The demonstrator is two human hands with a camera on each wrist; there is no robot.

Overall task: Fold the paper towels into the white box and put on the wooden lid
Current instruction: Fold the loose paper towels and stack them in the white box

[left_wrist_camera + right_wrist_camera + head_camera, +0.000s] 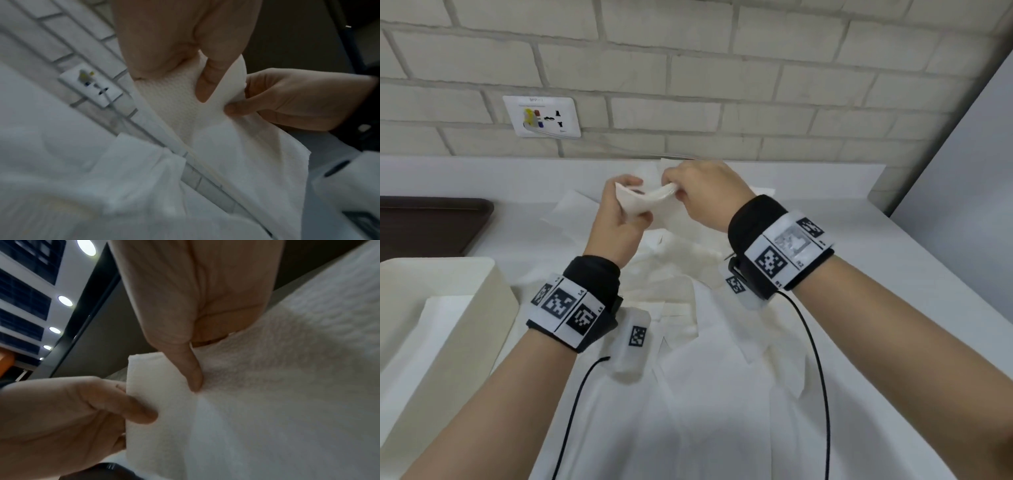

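The paper towel [643,202] is in the air above the middle of the white counter [859,274], held between both hands, and its lower part hangs down toward the pile. It looks embossed and thin, so I judge it very light, soft and easy to tear or crumple; it has no stiffness and bends under its own weight. The best place to hold it seems the folded edge or the corners, with a gentle pinch. The left hand [619,216] pinches the left part of the towel between thumb and fingers, and the right hand [705,192] pinches the right end in the same way. Below them, more loose paper towels [705,342] lie spread over the counter. The white box [448,308] stands at the near left, open, with white paper inside. A dark brown tray [431,222] is farther left. On the brick wall [688,68] there is a wall socket [542,116].
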